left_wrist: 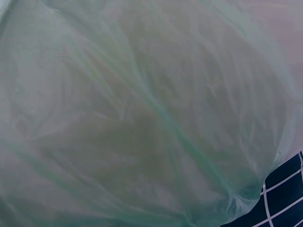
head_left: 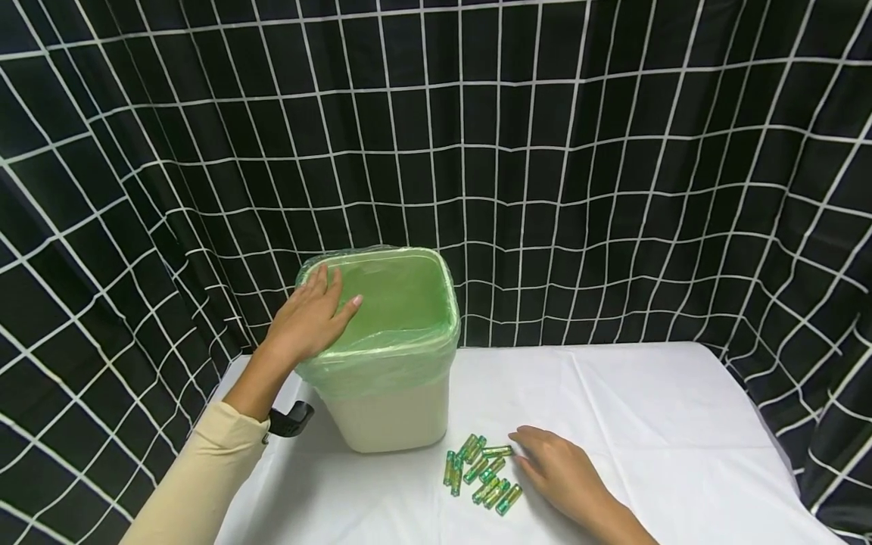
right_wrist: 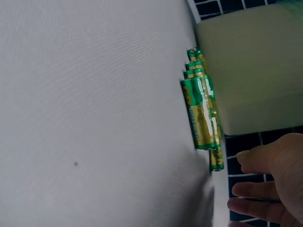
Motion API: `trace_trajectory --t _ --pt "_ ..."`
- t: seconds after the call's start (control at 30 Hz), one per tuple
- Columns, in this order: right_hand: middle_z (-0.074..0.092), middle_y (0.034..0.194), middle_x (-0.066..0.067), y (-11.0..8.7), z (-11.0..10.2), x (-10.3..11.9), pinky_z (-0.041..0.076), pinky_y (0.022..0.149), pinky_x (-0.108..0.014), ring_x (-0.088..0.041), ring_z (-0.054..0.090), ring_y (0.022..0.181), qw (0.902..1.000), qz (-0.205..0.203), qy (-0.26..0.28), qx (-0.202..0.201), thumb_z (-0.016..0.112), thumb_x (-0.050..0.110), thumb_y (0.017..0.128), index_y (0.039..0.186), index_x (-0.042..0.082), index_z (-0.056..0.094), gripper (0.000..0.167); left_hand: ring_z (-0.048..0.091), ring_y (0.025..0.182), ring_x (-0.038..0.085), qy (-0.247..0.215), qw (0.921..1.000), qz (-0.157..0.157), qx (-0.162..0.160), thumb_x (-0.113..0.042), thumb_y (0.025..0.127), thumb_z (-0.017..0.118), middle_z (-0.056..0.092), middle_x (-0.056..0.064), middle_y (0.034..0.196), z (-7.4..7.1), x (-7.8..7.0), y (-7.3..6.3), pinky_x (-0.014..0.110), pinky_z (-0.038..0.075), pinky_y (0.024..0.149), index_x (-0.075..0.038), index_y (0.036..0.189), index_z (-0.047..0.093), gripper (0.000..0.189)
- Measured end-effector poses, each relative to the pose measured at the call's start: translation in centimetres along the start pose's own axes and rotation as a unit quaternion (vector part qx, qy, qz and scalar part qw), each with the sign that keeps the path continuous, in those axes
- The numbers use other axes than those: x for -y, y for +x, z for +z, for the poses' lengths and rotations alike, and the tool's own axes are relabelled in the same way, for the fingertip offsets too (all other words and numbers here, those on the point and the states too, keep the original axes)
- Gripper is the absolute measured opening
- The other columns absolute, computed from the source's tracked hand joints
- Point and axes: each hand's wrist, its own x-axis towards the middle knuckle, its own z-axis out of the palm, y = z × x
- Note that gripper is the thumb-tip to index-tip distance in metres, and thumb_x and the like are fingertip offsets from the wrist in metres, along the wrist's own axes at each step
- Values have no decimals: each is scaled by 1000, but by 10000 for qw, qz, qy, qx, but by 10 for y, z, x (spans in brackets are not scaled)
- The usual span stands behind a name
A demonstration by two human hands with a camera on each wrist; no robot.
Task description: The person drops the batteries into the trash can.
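Note:
My left hand (head_left: 309, 310) rests on the left rim of a pale bin (head_left: 391, 416) with its fingers spread. A thin green bin liner (head_left: 388, 363) is folded over the rim and lines the inside; it fills most of the left wrist view. To the right of the bin, several green and gold batteries (head_left: 492, 469) lie in a loose group on the white cloth. My right hand (head_left: 562, 473) is just right of them, fingertips close to the nearest battery. In the right wrist view, its fingers (right_wrist: 258, 189) are apart, with nothing between them.
A white cloth (head_left: 654, 424) covers the table. Black curtains with a white grid (head_left: 518, 174) hang behind and along both sides. A black band (head_left: 291, 418) is on the left wrist, beside the bin.

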Motion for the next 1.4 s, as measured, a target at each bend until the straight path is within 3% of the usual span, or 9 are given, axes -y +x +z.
trace_trajectory --t 0.43,0.9,1.17,1.4 --pt "75 111 -10 7 15 -1 59 87 -43 -28 71 104 9995 234 -56 180 82 7 83 106 6 77 24 4 154 40 51 10000 2 -12 -49 110 29 1 27 166 1 1 -1 51 6 125 3 160 15 74" --pt "75 104 -4 10 18 2 60 81 -39 -23 71 97 9989 397 -98 209 85 6 79 96 10 78 19 3 155 40 -11 10000 10 -28 -50 110 27 1 27 166 2 1 -1 51 4 125 3 160 14 74" --pt "69 87 6 13 22 1 58 71 -32 -10 62 83 9974 687 -108 174 89 11 74 89 15 78 19 4 155 40 -23 10000 17 -48 -48 110 28 2 28 166 1 1 0 52 5 125 3 160 16 73" --pt "65 82 9 15 24 1 57 69 -30 -8 59 80 9962 817 -178 258 89 15 74 85 16 77 16 4 155 39 -32 10000 23 -63 -49 110 28 2 28 166 1 1 0 52 5 125 3 160 14 74"
